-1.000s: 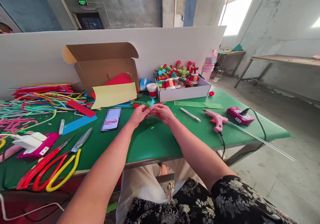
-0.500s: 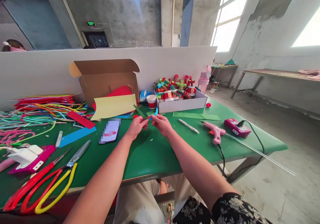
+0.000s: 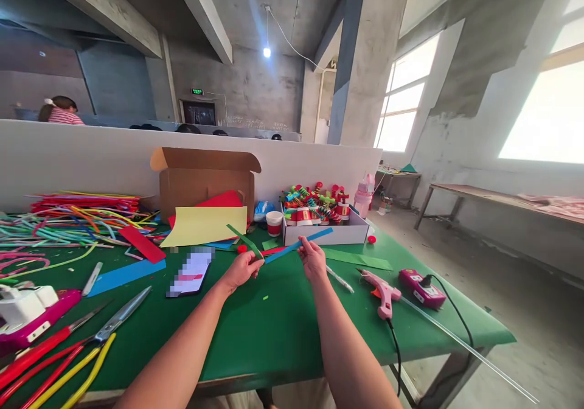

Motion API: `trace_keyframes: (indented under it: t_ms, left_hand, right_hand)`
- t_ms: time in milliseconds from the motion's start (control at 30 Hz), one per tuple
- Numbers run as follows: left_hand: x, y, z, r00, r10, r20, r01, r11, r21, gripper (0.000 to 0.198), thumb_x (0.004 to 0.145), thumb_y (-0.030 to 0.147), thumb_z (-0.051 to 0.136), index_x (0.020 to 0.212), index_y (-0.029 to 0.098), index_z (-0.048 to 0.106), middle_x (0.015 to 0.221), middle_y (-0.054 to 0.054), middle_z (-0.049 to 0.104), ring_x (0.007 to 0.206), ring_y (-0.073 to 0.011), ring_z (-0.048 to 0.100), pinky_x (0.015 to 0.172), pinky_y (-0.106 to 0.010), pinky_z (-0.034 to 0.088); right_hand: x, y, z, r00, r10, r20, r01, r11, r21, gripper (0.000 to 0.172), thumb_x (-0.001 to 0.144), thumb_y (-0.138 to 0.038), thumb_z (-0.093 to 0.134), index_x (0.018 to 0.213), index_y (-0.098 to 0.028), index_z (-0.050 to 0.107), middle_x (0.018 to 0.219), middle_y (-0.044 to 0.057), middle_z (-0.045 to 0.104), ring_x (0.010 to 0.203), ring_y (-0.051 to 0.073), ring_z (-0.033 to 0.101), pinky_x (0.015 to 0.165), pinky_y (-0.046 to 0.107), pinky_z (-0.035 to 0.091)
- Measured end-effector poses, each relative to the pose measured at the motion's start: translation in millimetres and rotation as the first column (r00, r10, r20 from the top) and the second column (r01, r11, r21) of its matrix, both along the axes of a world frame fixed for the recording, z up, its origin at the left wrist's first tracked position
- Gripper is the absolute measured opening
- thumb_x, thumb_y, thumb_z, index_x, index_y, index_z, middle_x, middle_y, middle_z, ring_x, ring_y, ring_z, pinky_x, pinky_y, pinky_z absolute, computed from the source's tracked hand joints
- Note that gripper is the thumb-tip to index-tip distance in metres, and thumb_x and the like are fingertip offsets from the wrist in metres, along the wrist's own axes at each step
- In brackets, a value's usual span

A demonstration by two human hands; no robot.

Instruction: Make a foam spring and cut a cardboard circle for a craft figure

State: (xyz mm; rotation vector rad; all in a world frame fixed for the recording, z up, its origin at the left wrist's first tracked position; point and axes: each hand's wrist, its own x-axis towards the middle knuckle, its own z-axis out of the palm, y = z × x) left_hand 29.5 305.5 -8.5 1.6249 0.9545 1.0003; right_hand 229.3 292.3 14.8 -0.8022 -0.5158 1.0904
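My left hand [image 3: 243, 270] is closed in a pinch at the spot where a narrow green paper strip [image 3: 244, 240] and a narrow blue paper strip [image 3: 285, 250] meet. Up and to the left points the green strip; the blue one slants up to the right. My right hand [image 3: 312, 258] pinches the blue strip partway along, and its free end reaches past my fingers. Both hands are raised over the green table [image 3: 269, 330]. Behind them a red strip [image 3: 274, 251] is partly hidden. A tiny green scrap [image 3: 265, 297] lies in front of my hands.
At right are a white pen [image 3: 340, 280], a pink glue gun [image 3: 382, 292] and a power strip [image 3: 422, 288]. A box of crafted figures [image 3: 326, 234] and a paper cup [image 3: 274, 223] stand behind. Scissors [image 3: 121, 316], a phone [image 3: 190, 272] and pipe cleaners [image 3: 82, 217] are at left.
My hands have moved apart, the right one sliding along the blue strip, which now stretches out straight between them. The camera view has tilted upward.
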Motion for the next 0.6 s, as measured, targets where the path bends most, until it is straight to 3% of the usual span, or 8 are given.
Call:
trace_keyframes:
  t_ms: [133, 233, 300, 367, 467, 600]
  left_hand:
    - [1, -4, 1.8, 1.0, -0.013, -0.023, 0.013, 1.0, -0.006, 0.04, 0.061, 0.054, 0.071, 0.064, 0.019, 0.051, 0.049, 0.006, 0.049, 0.045, -0.011, 0.047, 0.048, -0.025, 0.04]
    - [3, -3, 8.2, 1.0, 0.013, 0.012, -0.013, 1.0, 0.013, 0.042, 0.06, 0.055, 0.071, 0.062, 0.019, 0.051, 0.049, 0.006, 0.05, 0.045, -0.0109, 0.048, 0.049, -0.026, 0.042]
    - [8, -1, 13.7, 0.999, 0.03, 0.044, -0.031, 0.999, 0.016, 0.042, 0.06, 0.055, 0.072, 0.06, 0.019, 0.05, 0.051, 0.004, 0.052, 0.046, -0.0108, 0.05, 0.05, -0.026, 0.043]
    - [15, 3, 16.5, 0.998, 0.043, 0.053, -0.042, 0.999, -0.013, 0.042, 0.058, 0.053, 0.073, 0.059, 0.019, 0.049, 0.052, 0.003, 0.054, 0.047, -0.0109, 0.051, 0.05, -0.026, 0.043]
    - [27, 7, 11.6, 0.997, 0.072, 0.016, -0.069, 0.992, -0.106, 0.042, 0.056, 0.051, 0.074, 0.059, 0.02, 0.047, 0.049, 0.004, 0.053, 0.044, -0.0108, 0.049, 0.047, -0.025, 0.04]
    - [32, 5, -1.4, 0.995, 0.093, 0.023, -0.088, 0.984, -0.157, 0.04, 0.057, 0.052, 0.074, 0.062, 0.019, 0.051, 0.051, 0.004, 0.054, 0.045, -0.0107, 0.048, 0.046, -0.024, 0.037]
  right_hand:
    - [18, -1, 4.9, 0.988, -0.128, -0.091, 0.13, 0.991, 0.017, 0.031, 0.052, -0.037, 0.086, 0.057, -0.018, 0.063, 0.053, -0.005, 0.057, 0.046, 0.006, 0.046, 0.05, 0.02, 0.049]
    - [19, -1, 5.4, 0.986, -0.112, -0.128, 0.122, 0.99, 0.076, 0.031, 0.066, -0.048, 0.076, 0.065, -0.02, 0.064, 0.061, -0.002, 0.062, 0.048, 0.008, 0.05, 0.05, 0.022, 0.049]
    - [11, 1, 0.8, 0.989, -0.031, -0.148, 0.043, 0.996, 0.08, 0.03, 0.076, -0.051, 0.066, 0.07, -0.021, 0.065, 0.066, 0.0, 0.065, 0.049, 0.01, 0.052, 0.05, 0.023, 0.049]
    - [-2, 3, -8.1, 0.984, 0.096, -0.148, -0.094, 0.995, 0.02, 0.022, 0.078, -0.039, 0.063, 0.068, -0.02, 0.064, 0.065, 0.002, 0.065, 0.048, 0.01, 0.052, 0.05, 0.023, 0.049]
    - [-25, 5, -24.2, 0.947, 0.317, -0.043, -0.32, 0.937, -0.143, 0.006, 0.064, -0.013, 0.065, 0.061, -0.017, 0.061, 0.056, 0.001, 0.061, 0.045, 0.01, 0.051, 0.05, 0.025, 0.048]
    - [-46, 1, -36.0, 0.928, 0.363, 0.088, -0.344, 0.922, -0.177, 0.015, 0.054, -0.008, 0.057, 0.064, -0.017, 0.063, 0.048, -0.003, 0.057, 0.045, 0.012, 0.053, 0.052, 0.025, 0.047]
